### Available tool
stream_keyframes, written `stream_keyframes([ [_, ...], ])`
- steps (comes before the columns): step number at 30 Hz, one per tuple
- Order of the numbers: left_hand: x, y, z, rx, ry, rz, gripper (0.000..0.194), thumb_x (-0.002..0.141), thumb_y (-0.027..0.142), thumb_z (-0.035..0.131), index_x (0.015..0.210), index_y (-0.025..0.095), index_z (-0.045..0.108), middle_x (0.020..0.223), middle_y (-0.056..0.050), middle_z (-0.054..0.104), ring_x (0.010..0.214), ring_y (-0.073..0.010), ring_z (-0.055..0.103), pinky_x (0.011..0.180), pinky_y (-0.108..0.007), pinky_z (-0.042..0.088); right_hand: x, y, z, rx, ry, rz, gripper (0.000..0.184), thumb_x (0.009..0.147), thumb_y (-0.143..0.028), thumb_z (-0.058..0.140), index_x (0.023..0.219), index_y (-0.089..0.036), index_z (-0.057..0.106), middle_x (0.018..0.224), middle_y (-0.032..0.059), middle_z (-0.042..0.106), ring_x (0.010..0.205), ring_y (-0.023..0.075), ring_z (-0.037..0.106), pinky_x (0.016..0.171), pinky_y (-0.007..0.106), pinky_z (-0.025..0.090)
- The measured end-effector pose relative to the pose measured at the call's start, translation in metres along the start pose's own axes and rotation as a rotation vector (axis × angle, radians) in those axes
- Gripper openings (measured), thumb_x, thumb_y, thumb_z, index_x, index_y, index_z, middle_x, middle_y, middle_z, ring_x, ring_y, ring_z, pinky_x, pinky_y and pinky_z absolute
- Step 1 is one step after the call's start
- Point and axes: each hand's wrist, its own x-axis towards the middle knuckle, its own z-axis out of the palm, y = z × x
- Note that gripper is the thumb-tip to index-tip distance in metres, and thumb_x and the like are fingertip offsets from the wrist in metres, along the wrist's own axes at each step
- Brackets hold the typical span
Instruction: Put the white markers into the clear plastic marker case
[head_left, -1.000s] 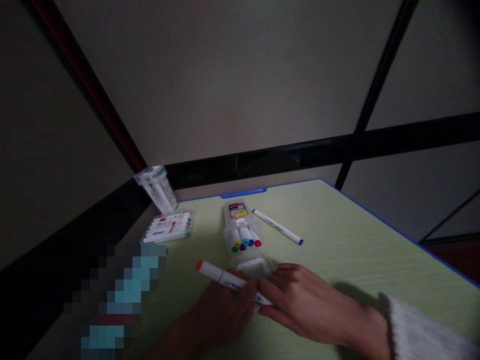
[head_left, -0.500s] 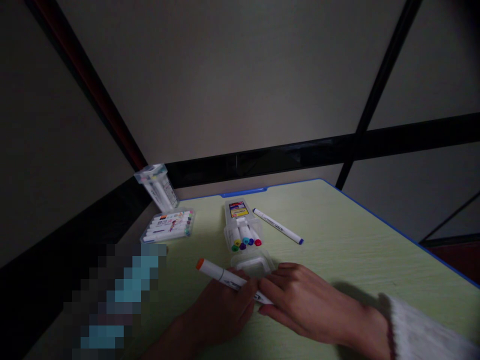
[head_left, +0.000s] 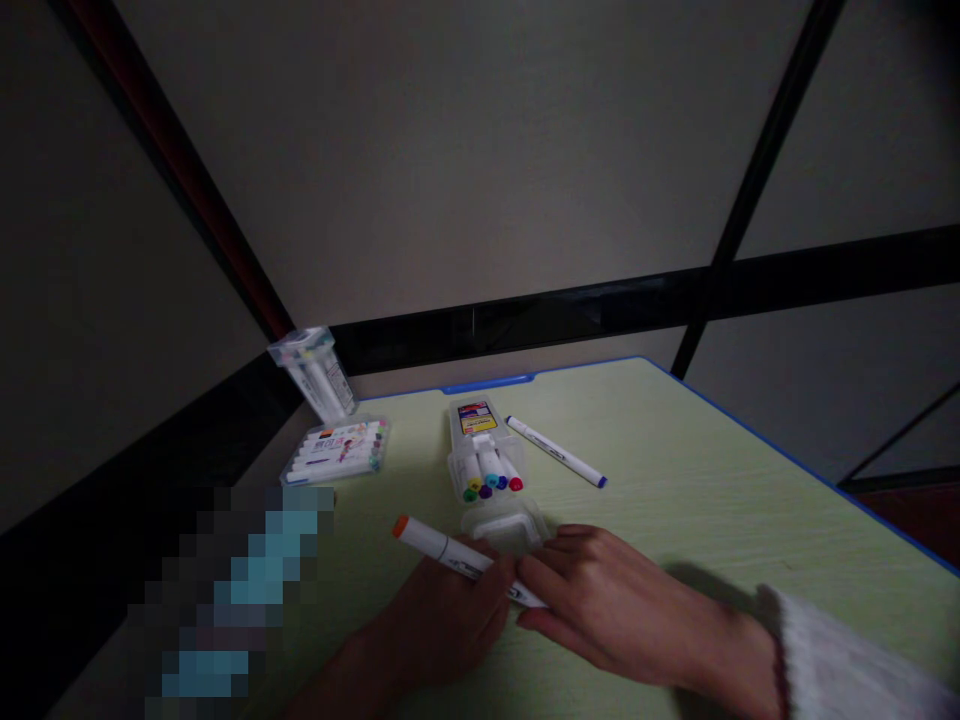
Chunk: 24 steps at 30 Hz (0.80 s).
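Observation:
Both of my hands grip one white marker with an orange cap (head_left: 439, 547) low over the green desk (head_left: 712, 500). My left hand (head_left: 442, 625) pinches its middle from below. My right hand (head_left: 607, 605) closes on its near end, which the fingers hide. Just beyond the marker lies a clear plastic lid (head_left: 506, 527). Behind that, an open clear marker box (head_left: 484, 462) lies on its side with several coloured caps facing me.
A loose blue-capped white marker (head_left: 556, 453) lies right of the open box. A flat marker case (head_left: 339, 450) and a tilted clear marker box (head_left: 315, 372) sit at the desk's far left. A blurred patch (head_left: 232, 590) covers the left foreground. The desk's blue edge (head_left: 787, 450) runs along the right.

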Motion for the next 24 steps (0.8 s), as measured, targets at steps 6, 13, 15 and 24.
stream_keyframes([
  [6, 0.0005, -0.0016, 0.0008, -0.022, -0.004, 0.013, 0.017, 0.08, 0.012, 0.033, 0.09, 0.016, 0.046, 0.076, -0.007, 0.061, 0.062, -0.0195, 0.058, 0.054, -0.029, 0.049, 0.0013, 0.0, -0.0004, 0.021, 0.006, -0.004, 0.009, 0.082, -0.025, 0.052, 0.083, -0.016, 0.051, 0.072, 0.0034, 0.064, 0.062, 0.0176, 0.059, 0.054, 0.032, 0.036],
  [13, 0.0027, 0.0003, -0.001, -0.001, -0.029, 0.005, 0.013, 0.077, 0.01, 0.036, 0.082, 0.016, 0.047, 0.073, -0.006, 0.06, 0.061, -0.0196, 0.057, 0.054, -0.029, 0.049, 0.0, 0.0003, -0.0004, -0.003, -0.037, 0.007, 0.011, 0.082, -0.027, 0.054, 0.083, -0.016, 0.051, 0.072, 0.0026, 0.064, 0.062, 0.018, 0.06, 0.055, 0.032, 0.037],
  [15, 0.0023, -0.0001, -0.0004, -0.014, -0.023, 0.01, 0.014, 0.077, 0.01, 0.037, 0.084, 0.016, 0.046, 0.073, -0.006, 0.06, 0.061, -0.0198, 0.057, 0.054, -0.029, 0.049, 0.0001, 0.0004, 0.0001, -0.009, -0.046, 0.008, 0.011, 0.082, -0.027, 0.055, 0.083, -0.016, 0.051, 0.073, 0.0025, 0.064, 0.063, 0.0182, 0.06, 0.055, 0.032, 0.038],
  [24, 0.0026, -0.0007, 0.0, -0.01, -0.032, 0.026, 0.015, 0.078, 0.009, 0.033, 0.083, 0.016, 0.046, 0.071, -0.006, 0.059, 0.061, -0.0195, 0.057, 0.054, -0.03, 0.049, 0.0001, -0.0001, 0.0005, -0.012, -0.045, 0.009, 0.012, 0.08, -0.027, 0.057, 0.082, -0.016, 0.052, 0.074, 0.0026, 0.064, 0.065, 0.0197, 0.061, 0.057, 0.033, 0.04],
])
